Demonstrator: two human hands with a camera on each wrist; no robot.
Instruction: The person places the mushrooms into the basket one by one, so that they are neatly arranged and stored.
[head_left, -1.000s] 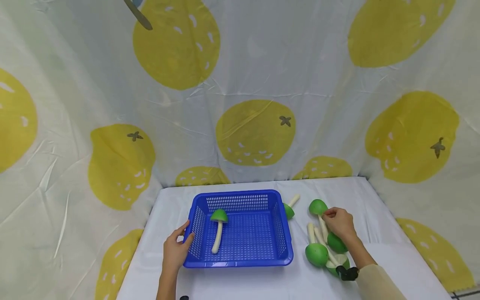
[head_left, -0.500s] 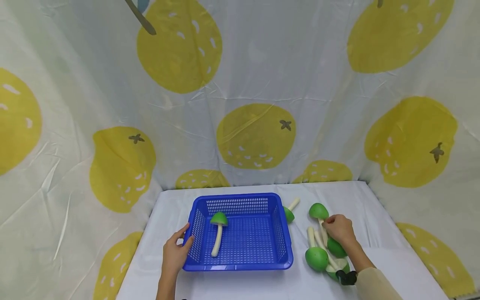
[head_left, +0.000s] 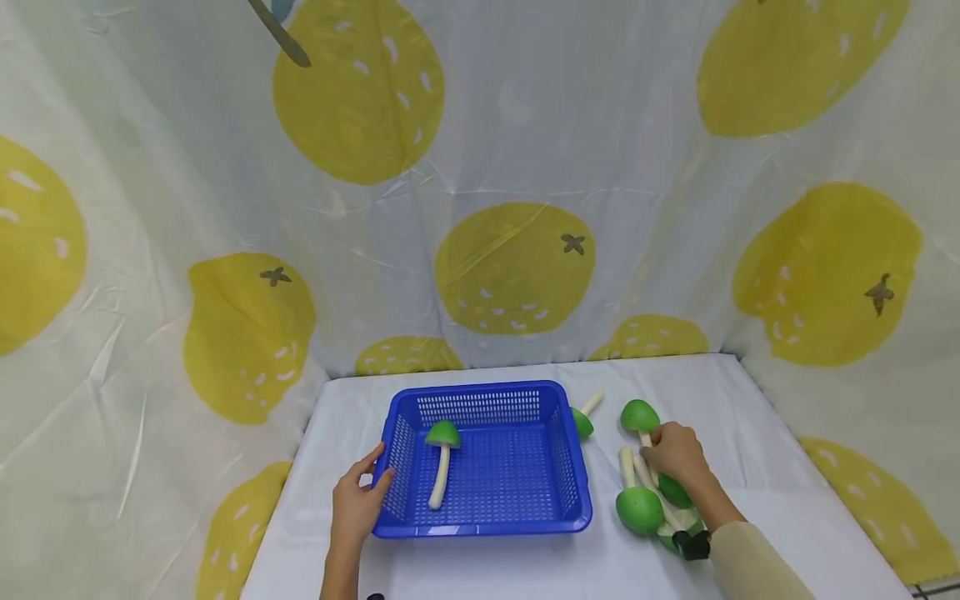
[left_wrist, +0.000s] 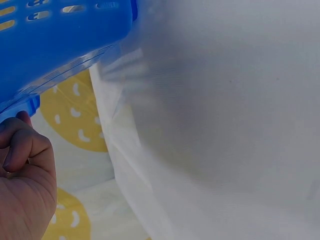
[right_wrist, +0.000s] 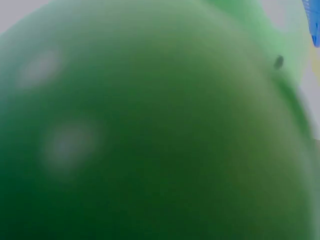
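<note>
A blue plastic basket [head_left: 480, 530] stands on the white cloth, one toy mushroom [head_left: 442, 434] with green cap and pale stem lying inside. My left hand [head_left: 354, 507] grips its left rim; in the left wrist view the curled fingers [left_wrist: 31, 147] meet the basket's edge [left_wrist: 37, 102]. To the right, my right hand [head_left: 677, 452] pinches the stem of another toy mushroom [head_left: 640, 414], its green cap pointing away from me. Under and beside that hand lie several more, including a green-capped mushroom [head_left: 639, 510]. A blurred green cap [right_wrist: 150, 125] fills most of the right wrist view.
Another mushroom [head_left: 592, 403] lies just behind the basket's right side, its cap partly hidden by the rim. A curtain [head_left: 517, 267] printed with yellow lemons hangs behind and beside the table [head_left: 540, 575].
My right hand's fingers have closed in on the mushroom's stem, the hand shifting slightly. The left hand keeps its place at the basket. The whole head view shifts slightly.
</note>
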